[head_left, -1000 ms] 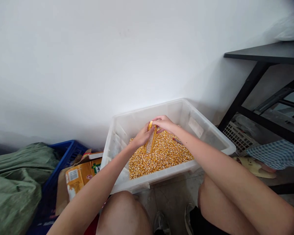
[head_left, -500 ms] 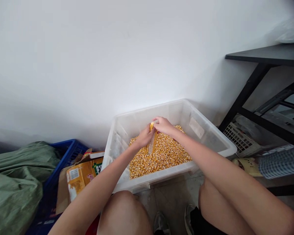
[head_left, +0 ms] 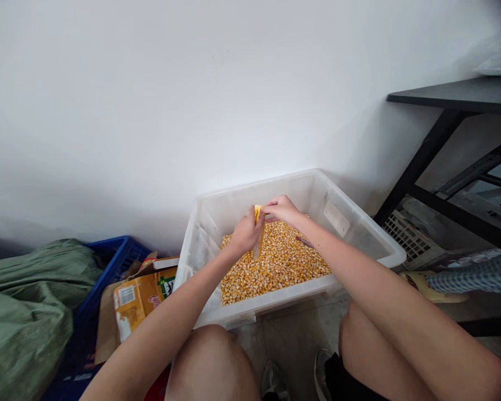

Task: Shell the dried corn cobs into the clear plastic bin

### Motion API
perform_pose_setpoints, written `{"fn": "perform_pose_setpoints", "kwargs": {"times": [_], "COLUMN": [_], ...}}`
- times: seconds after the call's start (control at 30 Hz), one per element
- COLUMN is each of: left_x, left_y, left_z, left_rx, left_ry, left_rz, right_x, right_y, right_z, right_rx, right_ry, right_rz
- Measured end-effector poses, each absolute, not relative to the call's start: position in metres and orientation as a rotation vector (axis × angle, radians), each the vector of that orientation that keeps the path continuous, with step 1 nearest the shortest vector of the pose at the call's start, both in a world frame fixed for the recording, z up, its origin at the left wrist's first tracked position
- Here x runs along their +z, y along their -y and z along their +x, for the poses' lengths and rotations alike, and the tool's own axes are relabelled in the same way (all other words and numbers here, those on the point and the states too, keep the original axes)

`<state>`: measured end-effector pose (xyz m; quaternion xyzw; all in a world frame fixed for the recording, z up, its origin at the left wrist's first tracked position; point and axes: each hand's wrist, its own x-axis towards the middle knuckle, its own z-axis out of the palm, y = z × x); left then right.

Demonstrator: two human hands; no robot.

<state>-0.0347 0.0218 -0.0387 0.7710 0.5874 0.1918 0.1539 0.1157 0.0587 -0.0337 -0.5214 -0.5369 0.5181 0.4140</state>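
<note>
My left hand (head_left: pixel 246 231) is wrapped round a corn cob (head_left: pixel 258 213), held upright and slightly tilted. Yellow kernels show at its top, while a paler, bare strip (head_left: pixel 256 249) runs down its lower part. The thumb and fingers of my right hand (head_left: pixel 283 209) are closed at the cob's upper right side, touching it. Below both hands, loose corn kernels (head_left: pixel 275 264) cover the floor of a translucent white plastic bin (head_left: pixel 392 257). A thin dark reddish piece (head_left: pixel 304 241) lies on the kernels, partly behind my right forearm; its kind is unclear.
Left of the bin are an orange printed carton (head_left: pixel 136 301), a blue crate (head_left: pixel 112 262) and green sheeting (head_left: pixel 29 301). A black-framed table (head_left: pixel 455 94) stands right, with a pale basket (head_left: pixel 413 239) under it. Another person's slippered foot (head_left: pixel 434 287) shows there. A white wall rises behind.
My right hand has shifted slightly up along the cob, and the cob's top is more exposed. The dark reddish piece now shows beside my forearm. The other person's checked trouser leg and foot have moved.
</note>
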Motion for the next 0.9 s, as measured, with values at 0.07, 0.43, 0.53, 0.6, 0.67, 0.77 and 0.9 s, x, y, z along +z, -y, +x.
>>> {"fn": "perform_pose_setpoints", "kwargs": {"times": [0.07,0.43,0.53,0.6,0.67,0.77,0.9], "left_x": [-0.037,-0.028,-0.027,-0.027,-0.027,-0.027,-0.029], "left_y": [-0.021,-0.008,-0.007,-0.007,-0.008,-0.010,-0.013], "left_z": [-0.034,-0.024,-0.024,-0.024,-0.025,-0.027,-0.032], "left_rx": [0.543,0.410,0.354,0.317,0.300,0.310,0.351], "left_ry": [-1.707,-1.914,-1.906,-1.913,-1.920,-1.925,-1.947], "left_rz": [2.263,2.517,2.545,2.547,2.545,2.535,2.510], "right_x": [-0.034,-0.023,-0.018,-0.017,-0.016,-0.017,-0.021], "right_y": [-0.058,-0.050,-0.048,-0.046,-0.046,-0.047,-0.049], "right_z": [0.114,0.099,0.101,0.103,0.105,0.108,0.108], "right_rx": [1.326,1.188,1.308,1.432,1.499,1.403,1.371], "right_ry": [1.310,1.179,1.101,1.046,1.028,1.063,1.131], "right_rz": [-1.280,-1.587,-1.578,-1.544,-1.504,-1.484,-1.400]}}
